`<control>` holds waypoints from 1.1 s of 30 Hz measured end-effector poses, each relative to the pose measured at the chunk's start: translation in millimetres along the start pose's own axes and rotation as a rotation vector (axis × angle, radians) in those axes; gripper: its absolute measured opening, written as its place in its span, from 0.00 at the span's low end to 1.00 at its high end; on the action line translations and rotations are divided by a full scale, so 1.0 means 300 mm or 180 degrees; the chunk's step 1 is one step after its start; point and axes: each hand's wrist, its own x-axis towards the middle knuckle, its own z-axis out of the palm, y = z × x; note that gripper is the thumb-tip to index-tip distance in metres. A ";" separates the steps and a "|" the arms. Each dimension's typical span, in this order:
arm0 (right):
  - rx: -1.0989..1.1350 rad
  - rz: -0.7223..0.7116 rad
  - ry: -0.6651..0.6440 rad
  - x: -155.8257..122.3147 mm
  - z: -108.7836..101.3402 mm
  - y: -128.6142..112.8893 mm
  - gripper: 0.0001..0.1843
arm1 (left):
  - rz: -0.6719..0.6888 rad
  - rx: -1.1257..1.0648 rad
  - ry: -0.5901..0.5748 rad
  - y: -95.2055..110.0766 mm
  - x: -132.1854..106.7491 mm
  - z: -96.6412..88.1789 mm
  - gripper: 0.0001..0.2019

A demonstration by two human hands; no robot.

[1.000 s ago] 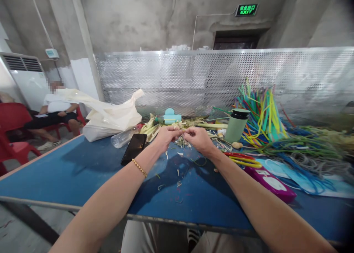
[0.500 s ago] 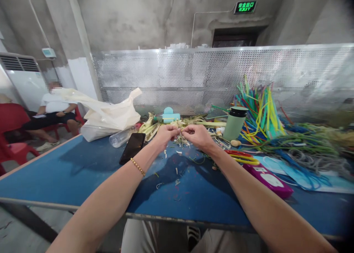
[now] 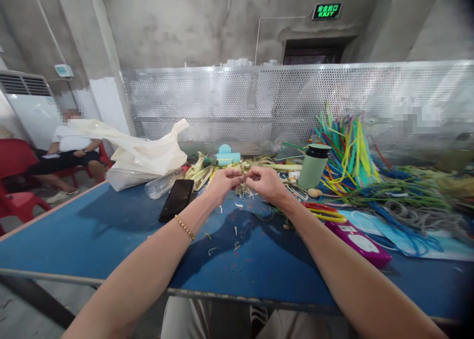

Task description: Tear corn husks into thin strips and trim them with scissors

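My left hand (image 3: 221,182) and my right hand (image 3: 264,182) meet above the blue table (image 3: 111,230), fingertips pinched together on a thin pale strip of plant fibre (image 3: 243,181). Both hands are closed. A gold bracelet (image 3: 184,227) sits on my left wrist. Just beyond the hands lies a heap of pale green husks and leaves (image 3: 207,171). Small cut scraps (image 3: 237,230) are scattered on the table below the hands.
A black phone (image 3: 177,206), a clear bottle (image 3: 161,185) and a cream bag (image 3: 144,156) lie to the left. A green flask (image 3: 314,166), coloured strips (image 3: 348,151), a purple case (image 3: 361,242) and cords (image 3: 407,205) fill the right. A perforated metal screen (image 3: 259,106) backs the table. A person (image 3: 72,148) sits far left.
The hands stay pinched together at the same spot. The view has shifted slightly.
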 end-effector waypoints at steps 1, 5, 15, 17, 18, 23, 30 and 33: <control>0.0021 0.0004 0.0011 0.001 -0.002 0.000 0.08 | -0.0061 0.0016 0.0022 0.003 -0.002 0.002 0.07; 0.0011 -0.0029 -0.0057 0.002 -0.014 -0.002 0.07 | -0.0084 0.0223 0.0255 0.017 -0.006 0.007 0.03; -0.0351 -0.0307 -0.0100 0.001 -0.017 0.000 0.07 | -0.0334 0.0322 -0.0118 0.033 -0.008 0.005 0.13; -0.0117 -0.0190 -0.0165 0.005 -0.019 0.008 0.07 | -0.0277 0.0298 -0.0184 0.030 -0.007 0.004 0.12; 0.0099 -0.0090 -0.0233 0.007 -0.021 0.012 0.08 | -0.0234 0.0299 -0.0191 0.029 -0.006 0.004 0.12; 0.0953 0.0294 -0.0544 0.009 -0.033 0.025 0.12 | -0.0130 0.0323 -0.0175 0.027 -0.004 0.001 0.10; 0.0543 0.0110 -0.0464 -0.006 -0.017 0.007 0.09 | 0.0020 0.0887 -0.0043 0.024 -0.005 0.001 0.11; 0.0257 -0.0083 -0.0355 -0.005 -0.018 0.008 0.09 | -0.0072 0.0693 -0.0203 0.023 -0.007 0.001 0.12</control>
